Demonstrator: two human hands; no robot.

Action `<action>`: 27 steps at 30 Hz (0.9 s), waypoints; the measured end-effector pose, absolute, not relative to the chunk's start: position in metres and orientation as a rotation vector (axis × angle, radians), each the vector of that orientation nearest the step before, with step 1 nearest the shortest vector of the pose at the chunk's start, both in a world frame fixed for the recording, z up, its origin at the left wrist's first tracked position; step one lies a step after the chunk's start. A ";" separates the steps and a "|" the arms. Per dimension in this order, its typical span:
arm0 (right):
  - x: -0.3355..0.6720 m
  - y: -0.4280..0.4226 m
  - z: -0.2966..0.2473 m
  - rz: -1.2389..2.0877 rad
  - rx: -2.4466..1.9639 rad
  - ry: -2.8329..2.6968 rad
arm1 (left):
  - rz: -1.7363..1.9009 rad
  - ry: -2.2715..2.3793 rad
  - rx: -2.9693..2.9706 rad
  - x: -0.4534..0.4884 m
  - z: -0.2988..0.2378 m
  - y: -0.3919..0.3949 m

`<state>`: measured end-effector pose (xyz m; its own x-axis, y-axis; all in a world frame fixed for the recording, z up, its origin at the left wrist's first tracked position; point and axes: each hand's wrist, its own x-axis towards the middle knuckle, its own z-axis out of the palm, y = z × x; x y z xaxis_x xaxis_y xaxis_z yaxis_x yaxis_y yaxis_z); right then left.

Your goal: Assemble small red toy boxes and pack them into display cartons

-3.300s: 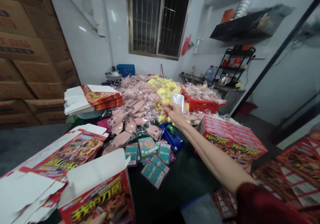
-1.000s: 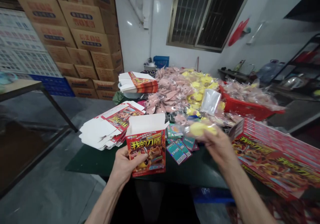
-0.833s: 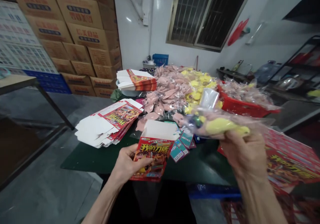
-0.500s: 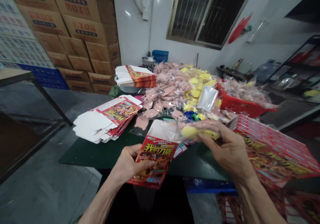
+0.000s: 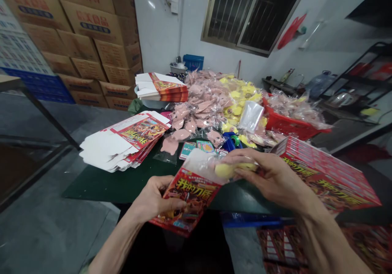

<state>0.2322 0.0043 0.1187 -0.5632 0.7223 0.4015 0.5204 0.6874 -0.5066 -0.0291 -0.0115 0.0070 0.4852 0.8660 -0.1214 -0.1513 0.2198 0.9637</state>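
Observation:
My left hand grips a red printed carton, tilted, its white top flap standing up. The thumb lies across the carton's front. My right hand pinches a clear-wrapped yellow toy at the carton's open upper end; part of the toy is behind my fingers. Whether its tip is inside the carton I cannot tell. Behind the carton lie small colourful cards and a blue tape dispenser. To the left is a fanned stack of flat cartons.
Wrapped pink toys and yellow toys are heaped on the green table. A red basket holds more. Filled red cartons stand in a row at right. Another carton stack sits on a basin. Brown boxes are piled behind.
My right hand has brought the yellow toy left and slightly down, closer against the carton's opening. The carton is tilted more. The whole view has shifted a little.

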 end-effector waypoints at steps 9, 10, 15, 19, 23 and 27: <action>0.204 0.016 0.115 0.275 -1.147 -2.331 | 0.963 0.985 1.436 -0.022 0.011 -0.004; 0.201 0.014 0.116 0.187 -1.108 -2.292 | 1.015 1.003 1.443 -0.023 0.009 -0.003; 0.191 0.006 0.120 -0.275 -0.784 -2.105 | 1.225 1.056 1.504 -0.032 -0.006 0.003; 0.177 0.009 0.104 -0.132 -0.655 -2.231 | 1.283 1.040 1.487 -0.039 -0.021 0.006; 0.164 0.015 0.100 0.063 -0.642 -2.256 | 1.341 1.033 1.405 -0.045 -0.034 0.005; 0.160 0.021 0.113 0.227 -0.761 -2.270 | 1.347 1.035 1.430 -0.051 -0.036 0.003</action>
